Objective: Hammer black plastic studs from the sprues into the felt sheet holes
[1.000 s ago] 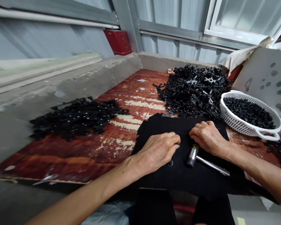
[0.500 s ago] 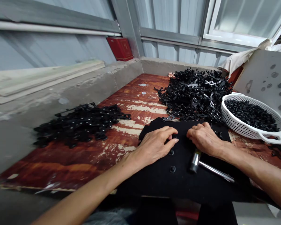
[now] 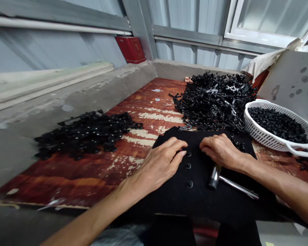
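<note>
Three black buttons (image 3: 188,166) lie on the dark mat (image 3: 210,206) just beside the left hand (image 3: 164,160), whose thumb and forefinger stand parted, released. The right hand (image 3: 223,151) curls inward; whether it grasps anything cannot be told. By its near side lies the hammer (image 3: 215,178).

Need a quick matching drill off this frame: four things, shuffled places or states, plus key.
Things
1. hammer
2. white basket
3. red box
4. three round pieces

Places or states
A. set in a row on the black sheet
B. up on the grey ledge, by the corner
C. lying by the right hand, shiny handle showing
D. holding a heap of small black parts

Pairs: 1-C, 2-D, 3-B, 4-A
</note>
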Demonstrator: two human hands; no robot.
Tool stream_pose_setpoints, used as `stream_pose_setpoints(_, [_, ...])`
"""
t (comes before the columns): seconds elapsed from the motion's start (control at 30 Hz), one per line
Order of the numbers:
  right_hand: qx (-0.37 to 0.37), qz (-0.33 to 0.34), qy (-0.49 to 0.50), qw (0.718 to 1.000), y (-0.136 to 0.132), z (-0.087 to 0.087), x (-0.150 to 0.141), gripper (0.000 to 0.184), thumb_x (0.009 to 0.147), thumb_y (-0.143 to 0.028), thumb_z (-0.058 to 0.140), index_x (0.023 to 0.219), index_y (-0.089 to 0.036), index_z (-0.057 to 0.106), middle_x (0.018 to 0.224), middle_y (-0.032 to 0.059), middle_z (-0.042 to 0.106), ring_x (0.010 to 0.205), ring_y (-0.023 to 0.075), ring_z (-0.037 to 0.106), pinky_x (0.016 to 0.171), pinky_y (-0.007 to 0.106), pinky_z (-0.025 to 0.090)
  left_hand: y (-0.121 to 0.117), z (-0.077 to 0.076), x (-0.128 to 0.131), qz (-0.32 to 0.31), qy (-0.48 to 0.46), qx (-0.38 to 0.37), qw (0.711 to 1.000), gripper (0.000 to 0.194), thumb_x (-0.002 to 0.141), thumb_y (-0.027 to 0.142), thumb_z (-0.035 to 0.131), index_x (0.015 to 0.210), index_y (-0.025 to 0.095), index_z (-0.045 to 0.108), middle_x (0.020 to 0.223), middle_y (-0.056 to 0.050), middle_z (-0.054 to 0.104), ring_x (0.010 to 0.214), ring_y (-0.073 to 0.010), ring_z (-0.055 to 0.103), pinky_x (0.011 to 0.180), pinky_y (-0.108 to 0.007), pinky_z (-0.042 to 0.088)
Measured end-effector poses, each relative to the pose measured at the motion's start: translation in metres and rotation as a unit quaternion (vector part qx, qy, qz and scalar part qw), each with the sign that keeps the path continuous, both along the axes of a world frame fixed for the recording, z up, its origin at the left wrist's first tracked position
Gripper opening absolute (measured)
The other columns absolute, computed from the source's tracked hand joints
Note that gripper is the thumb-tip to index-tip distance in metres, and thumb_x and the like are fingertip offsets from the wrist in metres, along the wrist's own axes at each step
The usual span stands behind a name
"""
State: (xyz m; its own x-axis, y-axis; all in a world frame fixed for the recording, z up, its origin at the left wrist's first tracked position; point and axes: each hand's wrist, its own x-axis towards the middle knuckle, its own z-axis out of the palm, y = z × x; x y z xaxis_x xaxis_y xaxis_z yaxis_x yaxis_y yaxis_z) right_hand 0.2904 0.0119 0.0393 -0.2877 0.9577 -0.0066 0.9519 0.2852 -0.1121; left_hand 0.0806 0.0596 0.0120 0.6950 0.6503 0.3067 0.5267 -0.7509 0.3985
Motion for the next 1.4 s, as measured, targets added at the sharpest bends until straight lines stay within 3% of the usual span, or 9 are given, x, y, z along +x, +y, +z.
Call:
stream_pose_setpoints(0.13, [0.060,-0.001,-0.007,0.998,0.018,-0.002,-0.018,0.018,0.096,-0.020,0.048,0.102,-0.017,0.064,0.096,0.0063,0.071,0.093,0.0234,0.061,0.083,0.039,0.036,-0.017,-0.005,-0.001,0.010,-0.005,-0.017,1.000,0.014,0.090,0.024,0.052,0.099,0.020,0.062,0.090,-0.002,0.064,0.081,-0.0166,0.062,0.070,-0.029,0.048])
stream_pose_setpoints(0.33, [0.076,0.002,-0.027,0.997,0.040,-0.007,-0.033,0.023,0.093,-0.034,0.058,0.106,-0.016,0.064,0.105,0.0051,0.066,0.097,0.0220,0.063,0.089,0.046,0.048,-0.027,-0.011,0.002,-0.004,0.064,0.039,0.997,0.013,0.090,0.020,0.051,0.089,0.020,0.064,0.085,-0.002,0.064,0.083,-0.0202,0.061,0.071,-0.033,0.047])
stream_pose_setpoints(0.5, [0.067,-0.030,-0.029,0.997,0.017,0.007,-0.009,0.027,0.102,-0.025,0.040,0.113,-0.015,0.062,0.106,0.0080,0.067,0.098,0.0221,0.063,0.084,0.039,0.044,-0.026,-0.011,0.001,-0.012,0.069,0.050,0.996,0.015,0.091,0.019,0.050,0.087,0.020,0.064,0.084,-0.003,0.064,0.082,-0.0208,0.060,0.071,-0.034,0.047])
stream_pose_setpoints(0.6, [0.027,-0.018,-0.051,0.998,-0.008,0.013,0.010,0.020,0.097,-0.028,0.051,0.100,-0.018,0.068,0.096,0.0076,0.069,0.091,0.0242,0.062,0.077,0.037,0.038,-0.026,-0.012,-0.002,-0.009,0.024,0.056,0.998,0.014,0.090,0.021,0.051,0.097,0.020,0.063,0.089,-0.003,0.065,0.083,-0.0197,0.061,0.070,-0.032,0.047])
stream_pose_setpoints(0.8, [-0.025,0.001,-0.080,0.996,-0.023,0.007,0.021,0.017,0.091,-0.011,0.055,0.092,-0.019,0.070,0.089,0.0055,0.070,0.086,0.0226,0.061,0.074,0.034,0.033,0.006,-0.004,0.004,0.016,-0.066,-0.040,0.997,0.016,0.091,0.025,0.047,0.092,0.019,0.062,0.079,0.000,0.061,0.068,-0.0134,0.058,0.065,-0.027,0.046])
stream_pose_setpoints(0.93, [-0.005,-0.010,-0.085,0.996,-0.021,0.008,0.019,0.014,0.092,-0.022,0.058,0.101,-0.017,0.068,0.096,0.0088,0.067,0.091,0.0256,0.060,0.076,0.037,0.033,0.036,0.003,0.022,-0.025,0.005,-0.026,0.999,0.019,0.088,0.025,0.051,0.101,0.021,0.065,0.090,-0.002,0.064,0.076,-0.0160,0.060,0.071,-0.029,0.046])
stream_pose_setpoints(1.1, [-0.009,-0.014,-0.086,0.996,-0.027,0.010,0.026,0.010,0.091,-0.018,0.059,0.087,-0.016,0.068,0.087,0.0076,0.068,0.083,0.0233,0.061,0.075,0.036,0.036,0.046,0.000,0.031,-0.057,0.067,0.007,0.996,0.019,0.088,0.020,0.049,0.093,0.021,0.067,0.092,-0.003,0.067,0.085,-0.0195,0.062,0.077,-0.032,0.046])
stream_pose_setpoints(1.23, [0.004,-0.016,-0.058,0.998,-0.010,0.006,0.020,0.014,0.094,-0.018,0.054,0.091,-0.017,0.067,0.087,0.0051,0.068,0.083,0.0197,0.062,0.076,0.035,0.043,0.044,-0.003,0.024,-0.081,0.052,0.010,0.995,0.019,0.088,0.018,0.049,0.093,0.021,0.067,0.091,-0.004,0.067,0.085,-0.0190,0.063,0.078,-0.031,0.047])
stream_pose_setpoints(1.4, [0.039,-0.027,-0.021,0.999,0.036,-0.004,-0.010,0.026,0.094,-0.032,0.059,0.114,-0.016,0.061,0.115,0.0075,0.064,0.099,0.0221,0.064,0.085,0.044,0.053,0.037,-0.001,0.021,-0.073,0.055,0.004,0.996,0.017,0.089,0.020,0.049,0.093,0.021,0.065,0.091,-0.003,0.066,0.084,-0.0180,0.063,0.076,-0.030,0.047])
